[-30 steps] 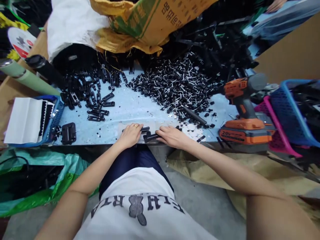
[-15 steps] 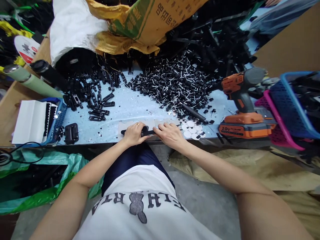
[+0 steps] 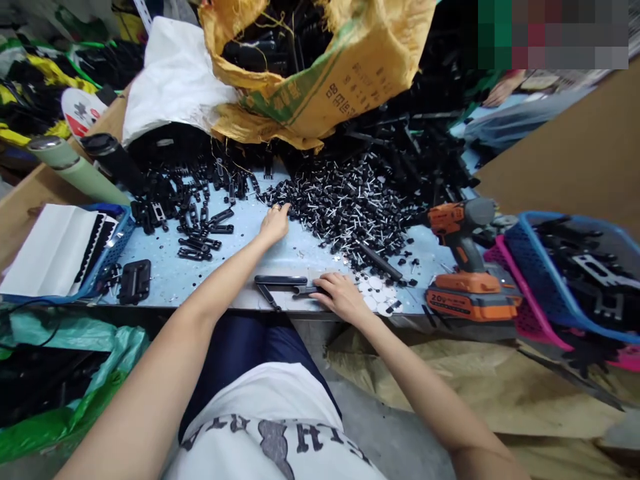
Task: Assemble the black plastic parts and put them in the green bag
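Observation:
My left hand is at the near left edge of a pile of black-headed screws, its fingers drawn together. Whatever is between the fingertips is hidden. On the bench's front edge lies a black hinged arm piece, with one thin leg angled toward me. My right hand is closed round the right end of this piece, hiding that end. Just right of this hand are white round discs, and a dark rod-like tool rests against the screws.
An orange cordless drill stands at right beside a blue basket of black parts. Small black clips lie at left. A yellow sack and a white sack are behind. Another person's hand shows at far right.
My left hand has let go of the black hinged arm piece and moved forward to the screws. My right hand stays on the piece. The view has tilted up.

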Tool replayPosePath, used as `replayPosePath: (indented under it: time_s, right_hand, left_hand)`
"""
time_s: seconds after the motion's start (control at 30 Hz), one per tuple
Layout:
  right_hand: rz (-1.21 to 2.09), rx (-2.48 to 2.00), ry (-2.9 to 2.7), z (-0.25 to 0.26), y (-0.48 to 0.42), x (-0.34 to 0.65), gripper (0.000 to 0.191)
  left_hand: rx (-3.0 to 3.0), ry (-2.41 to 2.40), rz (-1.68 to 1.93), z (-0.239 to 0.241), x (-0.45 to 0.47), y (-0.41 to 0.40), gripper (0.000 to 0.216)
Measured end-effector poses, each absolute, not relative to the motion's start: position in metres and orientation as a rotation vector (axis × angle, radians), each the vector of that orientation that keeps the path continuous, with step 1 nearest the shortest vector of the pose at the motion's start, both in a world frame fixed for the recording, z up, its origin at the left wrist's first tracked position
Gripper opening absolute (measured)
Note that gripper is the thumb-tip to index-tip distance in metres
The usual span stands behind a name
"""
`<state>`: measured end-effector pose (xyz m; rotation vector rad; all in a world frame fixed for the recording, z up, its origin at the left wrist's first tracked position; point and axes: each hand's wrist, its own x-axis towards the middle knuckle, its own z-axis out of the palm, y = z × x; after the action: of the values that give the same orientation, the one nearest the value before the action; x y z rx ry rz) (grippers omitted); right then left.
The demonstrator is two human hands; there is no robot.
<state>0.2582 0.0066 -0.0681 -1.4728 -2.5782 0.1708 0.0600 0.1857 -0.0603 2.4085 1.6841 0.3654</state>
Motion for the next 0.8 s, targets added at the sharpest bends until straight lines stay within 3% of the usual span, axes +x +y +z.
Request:
replayPosePath:
  time_s: [0.13,0.33,0.53,0.67,0.8]
  right_hand:
    - [0.093,-1.634,-2.429,-0.057,0.039,0.243,0.034]
    - [0.089,-2.251,-2.157,-0.054,0.108,0.224,0.026]
    - [0.323,-1.766,-1.746,-0.062,0.048,0.249,0.029]
    - [0.514,-1.598,-1.532,-0.060,-0.006,0.237,0.026]
    - [0.506,-1.527,-1.570,-0.056,-0.016,0.215,0.023]
  left_hand:
    - [2.442,1.656,0.336,-0.064,0.076,0.218,0.031]
    - [2.454,1.667,0.371,-0.055,0.069,0.190,0.025]
    - [2.482,1.620,0.686,-0.052,-0.017,0.087,0.027]
    - [2.553,1.510,0.571,-0.061,-0.047,0.032,0.024]
    - [2.617,1.560,0.341,-0.050,-0.042,0.026,0.025]
